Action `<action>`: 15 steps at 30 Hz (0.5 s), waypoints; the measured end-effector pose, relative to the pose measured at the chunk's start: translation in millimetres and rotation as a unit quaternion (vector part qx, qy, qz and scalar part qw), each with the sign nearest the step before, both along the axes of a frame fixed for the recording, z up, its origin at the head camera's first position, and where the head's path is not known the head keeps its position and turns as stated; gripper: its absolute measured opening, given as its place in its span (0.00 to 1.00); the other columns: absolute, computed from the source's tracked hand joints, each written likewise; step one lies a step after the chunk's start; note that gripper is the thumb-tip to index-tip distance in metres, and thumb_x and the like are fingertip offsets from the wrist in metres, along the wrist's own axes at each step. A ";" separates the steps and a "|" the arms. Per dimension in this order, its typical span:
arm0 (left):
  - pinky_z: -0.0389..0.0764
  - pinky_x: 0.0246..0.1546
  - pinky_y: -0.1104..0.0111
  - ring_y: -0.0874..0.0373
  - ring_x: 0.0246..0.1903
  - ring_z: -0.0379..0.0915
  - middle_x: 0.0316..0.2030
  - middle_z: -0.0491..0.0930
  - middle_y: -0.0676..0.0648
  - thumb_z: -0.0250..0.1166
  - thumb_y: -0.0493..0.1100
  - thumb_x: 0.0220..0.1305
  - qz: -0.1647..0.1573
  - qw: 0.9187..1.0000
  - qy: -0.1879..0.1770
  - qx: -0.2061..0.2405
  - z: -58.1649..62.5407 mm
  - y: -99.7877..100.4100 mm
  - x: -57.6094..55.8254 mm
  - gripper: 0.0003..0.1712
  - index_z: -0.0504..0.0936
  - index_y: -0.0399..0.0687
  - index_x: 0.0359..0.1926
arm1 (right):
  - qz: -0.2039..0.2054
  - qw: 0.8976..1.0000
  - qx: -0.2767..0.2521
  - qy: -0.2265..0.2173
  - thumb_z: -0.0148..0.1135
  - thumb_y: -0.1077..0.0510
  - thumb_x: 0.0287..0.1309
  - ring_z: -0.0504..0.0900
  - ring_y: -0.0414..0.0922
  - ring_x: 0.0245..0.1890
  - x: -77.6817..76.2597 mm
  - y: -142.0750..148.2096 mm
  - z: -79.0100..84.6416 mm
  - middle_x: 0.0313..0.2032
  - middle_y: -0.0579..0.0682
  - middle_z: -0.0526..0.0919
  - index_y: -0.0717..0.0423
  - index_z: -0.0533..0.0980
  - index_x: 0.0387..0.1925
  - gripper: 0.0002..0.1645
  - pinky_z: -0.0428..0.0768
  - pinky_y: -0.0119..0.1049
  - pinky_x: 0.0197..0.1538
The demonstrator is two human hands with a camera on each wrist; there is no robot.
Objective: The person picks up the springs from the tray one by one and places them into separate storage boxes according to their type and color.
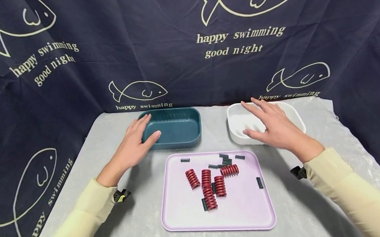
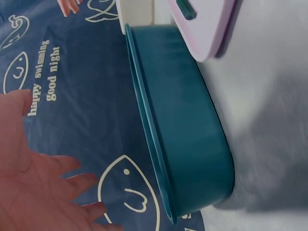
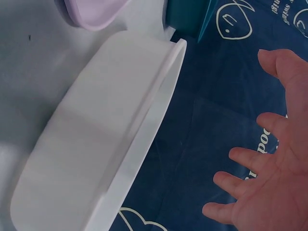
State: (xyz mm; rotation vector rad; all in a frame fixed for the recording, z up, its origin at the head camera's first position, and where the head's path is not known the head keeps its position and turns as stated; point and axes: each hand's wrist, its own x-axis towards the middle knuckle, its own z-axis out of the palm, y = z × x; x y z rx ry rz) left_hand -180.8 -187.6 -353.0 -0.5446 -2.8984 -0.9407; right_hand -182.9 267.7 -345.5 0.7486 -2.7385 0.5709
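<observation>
Nearest, on a grey cloth-covered table [image 1: 144,224], lies a pale lilac rectangular tray [image 1: 243,210] with a low raised rim; the rim presumably keeps round items from rolling off. On it: five thick red coil springs [image 1: 220,186], all lying on their sides, most bunched near the middle, plus several small dark-green coil springs [image 1: 259,183]. Some of the small ones cluster beside the upper-right red spring; two sit tight against red coils and look partly covered, probably because the pieces lie loose and unsorted. Beyond the tray, both hands are raised. Left hand [image 1: 130,146]: fingers spread, grasping nothing, over the left end of a teal rectangular plastic bin [image 1: 175,145]. Right hand [image 1: 274,126]: likewise spread and unloaded, above a white rounded-rectangular plastic bin [image 1: 237,136]. Wrist views show each palm apart from its bin's rim. Bins stand side by side with a gap, likely so each hand has its own within reach. Farthest, a navy curtain [image 1: 180,61] printed with fish outlines hangs behind.
</observation>
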 end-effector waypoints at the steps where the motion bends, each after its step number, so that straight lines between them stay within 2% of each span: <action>1: 0.45 0.75 0.39 0.40 0.79 0.35 0.80 0.50 0.46 0.54 0.68 0.75 0.000 1.000 -0.002 0.005 -0.3 0.3 1.7 0.46 0.53 0.52 0.82 | 0.002 1.000 -0.001 0.002 0.75 0.47 0.56 0.60 0.74 0.69 1.0 -0.3 -0.6 0.75 0.66 0.60 0.46 0.61 0.79 0.53 0.50 0.70 0.72; 8: 0.47 0.74 0.39 0.43 0.79 0.37 0.80 0.51 0.48 0.54 0.66 0.76 0.005 0.999 -0.023 0.034 -2.4 0.1 13.5 0.43 0.53 0.56 0.82 | 0.000 1.000 -0.002 -0.004 0.75 0.46 0.57 0.61 0.73 0.69 6.7 -1.8 -4.0 0.75 0.64 0.60 0.46 0.61 0.79 0.53 0.52 0.72 0.70; 15: 0.56 0.72 0.39 0.43 0.78 0.43 0.80 0.51 0.45 0.53 0.65 0.77 0.010 0.997 -0.052 0.058 -3.6 -2.0 28.3 0.43 0.51 0.54 0.83 | -0.005 1.000 -0.012 -0.009 0.76 0.47 0.57 0.62 0.70 0.69 13.1 -1.4 -8.2 0.75 0.63 0.62 0.45 0.62 0.79 0.52 0.57 0.70 0.68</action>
